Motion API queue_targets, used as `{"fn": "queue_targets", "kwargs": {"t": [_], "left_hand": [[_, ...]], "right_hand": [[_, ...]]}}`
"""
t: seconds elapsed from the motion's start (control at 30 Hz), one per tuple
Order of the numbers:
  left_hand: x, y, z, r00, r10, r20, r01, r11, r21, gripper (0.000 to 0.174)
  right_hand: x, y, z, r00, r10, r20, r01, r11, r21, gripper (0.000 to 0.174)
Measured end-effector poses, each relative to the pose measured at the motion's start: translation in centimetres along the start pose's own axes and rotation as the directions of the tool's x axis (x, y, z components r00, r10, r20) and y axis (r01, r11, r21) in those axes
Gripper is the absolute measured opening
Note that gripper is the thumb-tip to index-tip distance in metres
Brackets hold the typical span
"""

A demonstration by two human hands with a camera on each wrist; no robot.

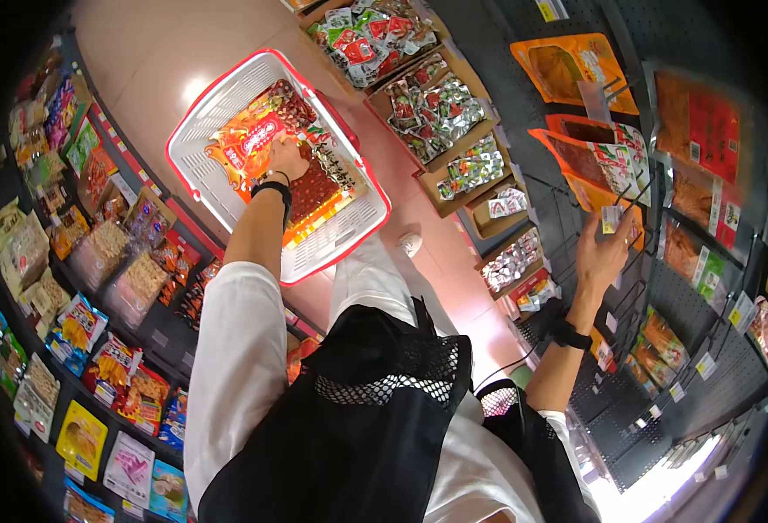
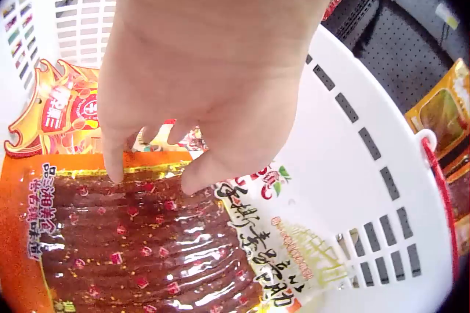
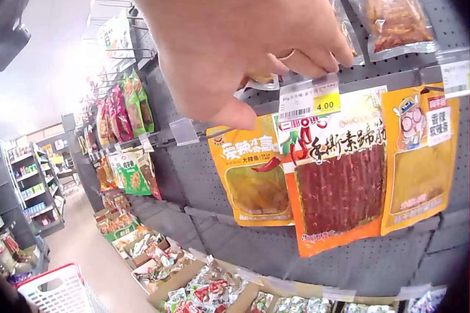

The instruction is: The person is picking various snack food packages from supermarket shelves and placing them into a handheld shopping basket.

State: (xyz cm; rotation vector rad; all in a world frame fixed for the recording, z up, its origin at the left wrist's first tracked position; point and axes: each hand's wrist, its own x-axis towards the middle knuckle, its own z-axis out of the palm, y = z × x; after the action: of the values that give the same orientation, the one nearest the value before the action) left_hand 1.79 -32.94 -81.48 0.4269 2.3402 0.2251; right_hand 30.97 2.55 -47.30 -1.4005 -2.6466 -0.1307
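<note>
Head view: left hand (image 1: 288, 159) is down in the basket (image 1: 194, 131) on the orange strip-snack packet (image 1: 314, 187) topping the pile, right hand (image 1: 600, 257) well apart from the basket, up at the pegboard (image 1: 628, 418) hooks. Left wrist view: fingers (image 2: 114, 162) sit on the packet's top edge, can't tell if pinching or just pressing, and I'd lay it flat so nothing slides; lettering's Chinese. Right wrist view: fingers (image 3: 316, 52) half-curled, gripping nothing I can see, at a price tag (image 3: 310, 102) reading 4.00, so I'd ease the hanging packet (image 3: 338, 181) straight off, no yanking.
</note>
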Motion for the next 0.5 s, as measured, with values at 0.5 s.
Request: {"fn": "queue_targets", "kwargs": {"t": [0.5], "left_hand": [[-0.9, 1.0, -2.3, 0.997, -0.071, -0.034, 0.074, 0.993, 0.097, 0.035]], "right_hand": [[1.4, -1.1, -0.9, 0.992, 0.081, -0.101, -0.071, 0.992, 0.1, 0.054]]}}
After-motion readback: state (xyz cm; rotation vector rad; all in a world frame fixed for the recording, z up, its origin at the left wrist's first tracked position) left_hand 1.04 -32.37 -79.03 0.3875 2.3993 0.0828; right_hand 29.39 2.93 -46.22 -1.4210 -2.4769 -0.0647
